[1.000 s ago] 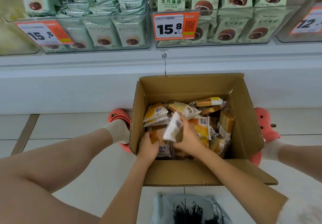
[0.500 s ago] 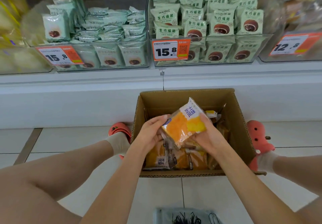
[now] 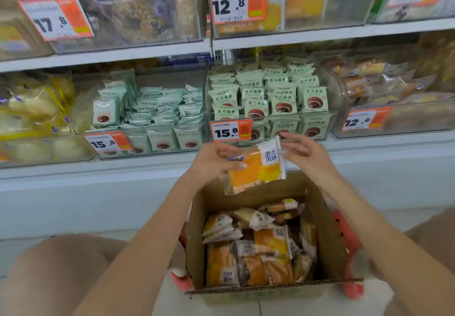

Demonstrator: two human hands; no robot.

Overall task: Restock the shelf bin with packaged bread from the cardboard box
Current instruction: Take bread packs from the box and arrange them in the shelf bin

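A: Where is the bread packet point(image 3: 256, 168) relative to the cardboard box point(image 3: 327, 237)?

B: Above the box's far wall, lifted clear of it. It is an orange and yellow packet with a white corner carrying blue characters, tilted, and it covers part of the shelf edge behind the box.

A: Who has it?

B: The left hand point(image 3: 211, 163) grips its left side, thumb across the front and fingers curled behind. The right hand point(image 3: 305, 153) is at the packet's upper right corner with fingers spread and fairly straight; I cannot tell whether it pinches the corner or only touches it.

A: What is inside the box?

B: More bread packets point(image 3: 256, 244) of the same orange kind, lying jumbled, some flat and some on edge.

A: And beyond the box?

B: Straight behind it, a clear shelf bin point(image 3: 270, 123) of pale green chocolate bun packets point(image 3: 283, 99) with a 15.8 price tag point(image 3: 231, 131) on its front. To the left of that, another bin with green packets and its own 15.8 tag point(image 3: 107, 142). To the right, a bin with a 12.8 tag point(image 3: 364, 120) holding blurred brownish bread.

A: Higher up?

B: The shelf above the box has a clear bin tagged 12.8 point(image 3: 237, 1) with orange packets inside, flanked by 17.8 tags. Both forearms cross the box's near corners, and a red slipper point(image 3: 347, 239) shows just beside the box's right wall.
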